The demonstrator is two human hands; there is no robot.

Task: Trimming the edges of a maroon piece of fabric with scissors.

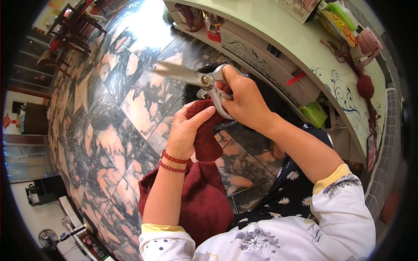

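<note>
A pair of metal scissors (204, 78) is in my right hand (243, 94), its blades apart and pointing left, slightly blurred. My left hand (189, 124), with two strands of red beads (174, 159) at the wrist, pinches the upper edge of a dark red knitted piece (209, 143). The thumb lies on top of the fabric, close to the lower scissor handle. No fabric shows between the blades. A wider stretch of dark red knit (205, 199) drapes over my lap beneath the left forearm. How the two stretches join is not clear.
Below the hands stands a bin with a black liner (189, 94), partly hidden. To the right, a pale table (313, 42) with a lower shelf holds a red yarn ball (365, 87), a pink cup (369, 40) and packets. Wooden chairs (70, 29) stand far left on the marble-patterned floor (111, 130).
</note>
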